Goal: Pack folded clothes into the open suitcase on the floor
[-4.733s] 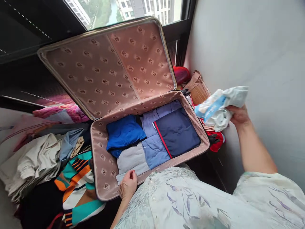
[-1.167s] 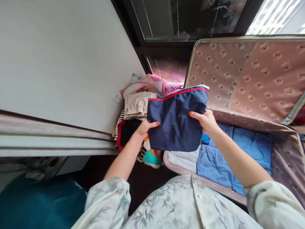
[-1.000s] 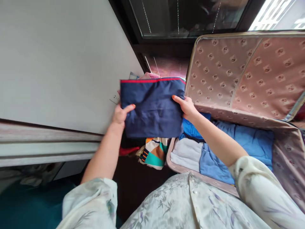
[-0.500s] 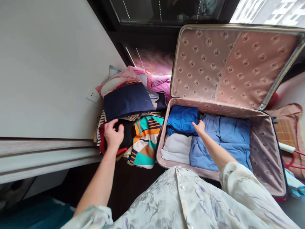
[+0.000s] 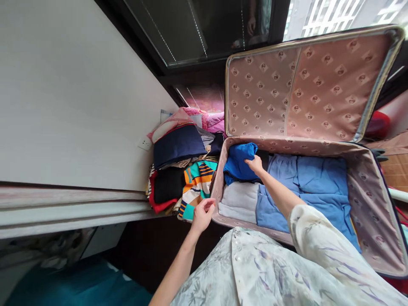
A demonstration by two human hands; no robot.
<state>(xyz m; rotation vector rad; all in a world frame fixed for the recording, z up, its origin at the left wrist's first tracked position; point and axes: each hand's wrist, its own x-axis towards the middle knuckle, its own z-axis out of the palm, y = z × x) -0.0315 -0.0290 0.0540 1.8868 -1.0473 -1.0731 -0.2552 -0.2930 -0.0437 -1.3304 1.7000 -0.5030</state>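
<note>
My right hand (image 5: 254,164) is closed on the right edge of a bright blue folded garment (image 5: 239,163) at the suitcase's left end, lifting that edge. A dark garment (image 5: 264,158) shows beside it. My left hand (image 5: 203,214), fingers loosely curled and apart with nothing in them, hovers by the suitcase's left rim, near a multicoloured patterned garment (image 5: 197,182). In the open suitcase (image 5: 372,204), a light grey folded garment (image 5: 240,199) lies in front of the blue one, and light-blue folded clothes (image 5: 321,174) fill the middle.
Left of the suitcase are piled clothes: a black folded piece (image 5: 168,185), a red one (image 5: 159,207) and a navy one (image 5: 178,144). The patterned lid (image 5: 306,89) stands upright against the window. A white wall (image 5: 70,93) bounds the left side.
My left hand has moved right, from above the black garment to beside the suitcase rim. My right hand has taken hold of the blue garment's edge and raised it. The view has shifted.
</note>
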